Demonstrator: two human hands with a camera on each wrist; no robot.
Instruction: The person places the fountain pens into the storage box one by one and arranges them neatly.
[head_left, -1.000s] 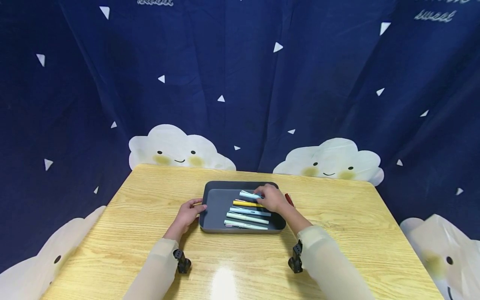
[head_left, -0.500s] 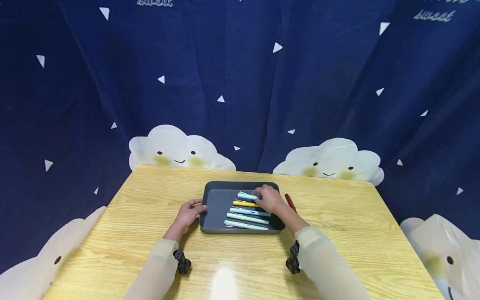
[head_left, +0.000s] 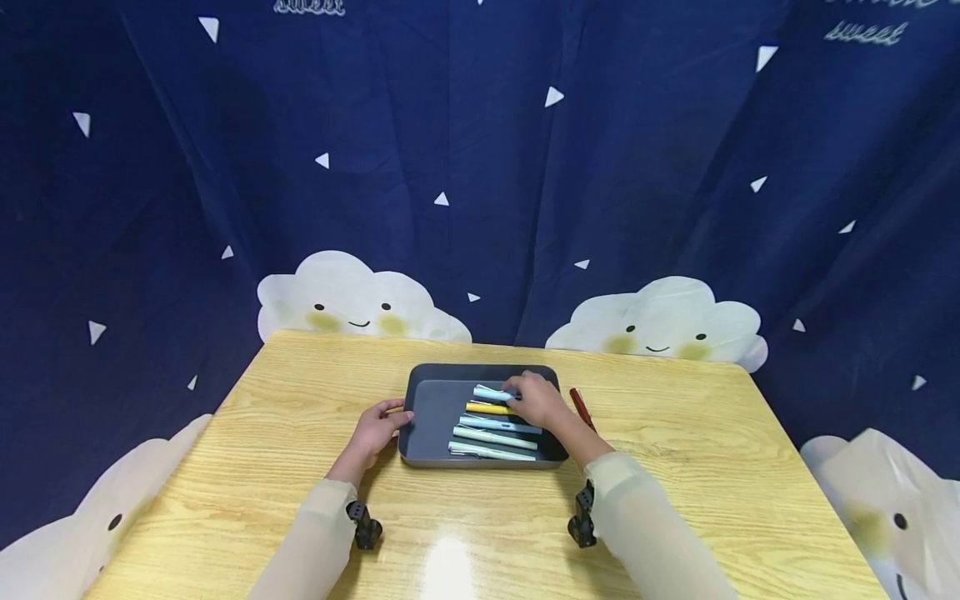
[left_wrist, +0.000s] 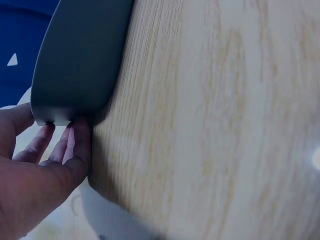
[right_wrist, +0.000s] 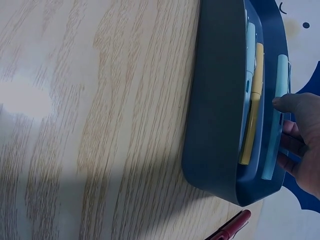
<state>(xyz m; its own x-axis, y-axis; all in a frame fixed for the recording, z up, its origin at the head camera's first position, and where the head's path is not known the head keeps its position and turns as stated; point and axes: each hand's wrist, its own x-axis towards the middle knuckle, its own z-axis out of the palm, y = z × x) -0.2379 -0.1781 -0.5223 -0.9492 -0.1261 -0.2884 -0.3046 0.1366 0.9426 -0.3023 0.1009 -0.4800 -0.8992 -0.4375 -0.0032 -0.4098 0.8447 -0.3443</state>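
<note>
A dark grey tray [head_left: 435, 408] lies on the table with several pens in a row inside it. At its left end my left hand [head_left: 375, 427] holds the wall, the thumb at the rim and the fingertips against the outside in the left wrist view. My right hand [head_left: 538, 400] pinches a light blue pen [right_wrist: 274, 130] between thumb and fingers at the tray's far side. Nearer me lie a yellow pen [head_left: 491, 408], a blue pen [head_left: 498, 424] and two pale mint pens [head_left: 491, 451]. The right hand covers part of the light blue pen in the head view.
Just right of the tray, a red pen [head_left: 581, 407] lies on the wooden table [head_left: 697, 467]. Behind the table's far edge hangs a dark blue curtain [head_left: 495, 167] with white triangles and clouds.
My right hand has shifted slightly left and nearer me with the light blue pen, towards the yellow one. More of the red pen shows now. The left hand and tray stay put.
</note>
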